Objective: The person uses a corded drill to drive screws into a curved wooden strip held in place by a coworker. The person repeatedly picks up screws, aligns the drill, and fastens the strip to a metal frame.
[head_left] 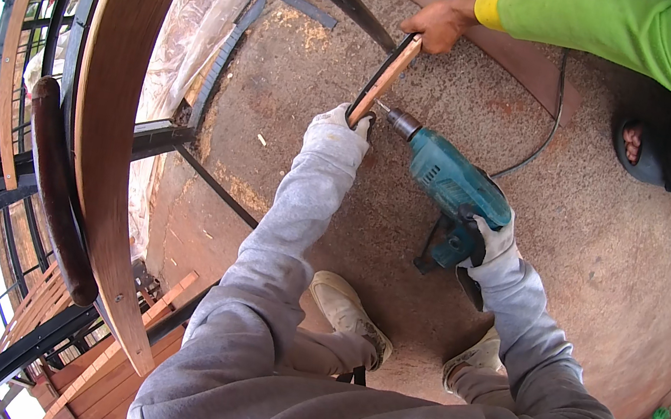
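My right hand, in a white glove, is wrapped round the grip of a teal power drill. The drill's chuck and thin bit point up and left, the tip close beside a narrow wooden strip edged in black. At the strip's near end, my gloved left hand has its fingers closed round it. Farther up the same strip, a co-worker's bare hand, from a green sleeve with a yellow cuff, grips it too. Whether the bit touches the wood I cannot tell.
A curved wooden board on a black metal frame rises on my left, with a dark brown rounded bar beside it. A black cable runs over the concrete floor. The co-worker's sandalled foot is at the right.
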The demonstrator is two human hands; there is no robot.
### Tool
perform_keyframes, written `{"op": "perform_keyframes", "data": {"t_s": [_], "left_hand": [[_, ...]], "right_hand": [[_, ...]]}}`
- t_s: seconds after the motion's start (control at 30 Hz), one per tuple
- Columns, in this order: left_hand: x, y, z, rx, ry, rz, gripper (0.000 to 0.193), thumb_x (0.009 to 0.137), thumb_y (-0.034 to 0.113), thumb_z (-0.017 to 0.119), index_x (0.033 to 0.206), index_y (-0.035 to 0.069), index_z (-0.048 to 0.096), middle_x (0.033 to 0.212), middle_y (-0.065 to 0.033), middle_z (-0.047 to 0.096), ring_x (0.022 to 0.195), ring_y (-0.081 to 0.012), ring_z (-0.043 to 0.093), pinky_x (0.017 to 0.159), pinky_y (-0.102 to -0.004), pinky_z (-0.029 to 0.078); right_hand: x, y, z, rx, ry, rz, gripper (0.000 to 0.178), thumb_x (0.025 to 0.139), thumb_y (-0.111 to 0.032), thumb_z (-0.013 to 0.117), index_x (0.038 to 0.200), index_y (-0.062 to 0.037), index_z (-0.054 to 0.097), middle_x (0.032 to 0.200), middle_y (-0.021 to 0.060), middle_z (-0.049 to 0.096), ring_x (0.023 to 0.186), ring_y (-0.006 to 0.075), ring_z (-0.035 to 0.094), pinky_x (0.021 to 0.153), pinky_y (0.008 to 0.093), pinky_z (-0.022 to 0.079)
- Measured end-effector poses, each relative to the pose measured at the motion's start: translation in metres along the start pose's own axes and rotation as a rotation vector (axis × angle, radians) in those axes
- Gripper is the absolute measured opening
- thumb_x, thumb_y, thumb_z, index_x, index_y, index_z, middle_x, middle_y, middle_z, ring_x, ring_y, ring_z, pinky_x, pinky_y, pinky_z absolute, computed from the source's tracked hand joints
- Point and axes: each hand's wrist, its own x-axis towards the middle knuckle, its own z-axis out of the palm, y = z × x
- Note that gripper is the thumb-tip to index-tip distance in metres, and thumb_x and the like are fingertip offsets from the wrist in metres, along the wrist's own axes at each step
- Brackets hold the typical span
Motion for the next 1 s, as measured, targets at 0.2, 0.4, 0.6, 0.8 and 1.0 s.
{"op": "perform_keyframes", "data": {"t_s": [0.2, 0.4, 0.6, 0.8, 1.0], "left_hand": [[-0.002, 0.004, -0.004, -0.052, -0.025, -0.025, 0.039, 0.091, 0.04, 0.07, 0.12, 0.014, 0.07, 0.098, -0.0158, 0.073, 0.097, -0.0344, 0.071, 0.089, -0.0442, 0.055], [0.0, -0.001, 0.002, -0.03, 0.011, 0.007, 0.039, 0.091, 0.04, 0.07, 0.119, 0.013, 0.07, 0.098, -0.0161, 0.073, 0.098, -0.0346, 0.071, 0.089, -0.0445, 0.055], [0.0, 0.002, -0.002, -0.031, -0.019, -0.008, 0.038, 0.09, 0.04, 0.07, 0.118, 0.013, 0.07, 0.099, -0.0164, 0.073, 0.099, -0.0349, 0.071, 0.089, -0.0447, 0.055], [0.0, -0.002, 0.002, -0.04, 0.02, 0.013, 0.036, 0.09, 0.041, 0.07, 0.115, 0.015, 0.07, 0.096, -0.0162, 0.073, 0.096, -0.0354, 0.071, 0.088, -0.0452, 0.055], [0.0, -0.002, 0.001, -0.022, 0.018, 0.025, 0.037, 0.091, 0.041, 0.069, 0.116, 0.014, 0.07, 0.096, -0.0161, 0.073, 0.096, -0.0356, 0.071, 0.087, -0.0457, 0.055]], "right_hand": [[-0.002, -0.019, 0.009, 0.132, 0.049, 0.01, 0.052, 0.087, -0.015, 0.078, 0.131, 0.0028, 0.055, 0.117, 0.0102, 0.065, 0.106, 0.0191, 0.063, 0.092, 0.0349, 0.053], [0.001, 0.015, -0.004, -0.102, 0.051, -0.132, 0.062, 0.091, -0.019, 0.073, 0.14, 0.0022, 0.043, 0.129, 0.0143, 0.061, 0.117, 0.0227, 0.062, 0.1, 0.0377, 0.052], [0.0, 0.024, -0.004, -0.114, 0.095, -0.093, 0.06, 0.091, -0.019, 0.073, 0.139, 0.0022, 0.045, 0.128, 0.0138, 0.062, 0.115, 0.0226, 0.063, 0.099, 0.0378, 0.052], [0.0, 0.026, -0.006, -0.221, 0.076, -0.159, 0.06, 0.09, -0.02, 0.075, 0.138, 0.0018, 0.046, 0.127, 0.0135, 0.063, 0.115, 0.023, 0.064, 0.098, 0.0382, 0.053], [0.001, 0.013, -0.001, -0.098, 0.084, -0.092, 0.061, 0.083, -0.012, 0.079, 0.136, 0.0024, 0.052, 0.126, 0.0139, 0.064, 0.115, 0.0238, 0.062, 0.099, 0.037, 0.05]]}}
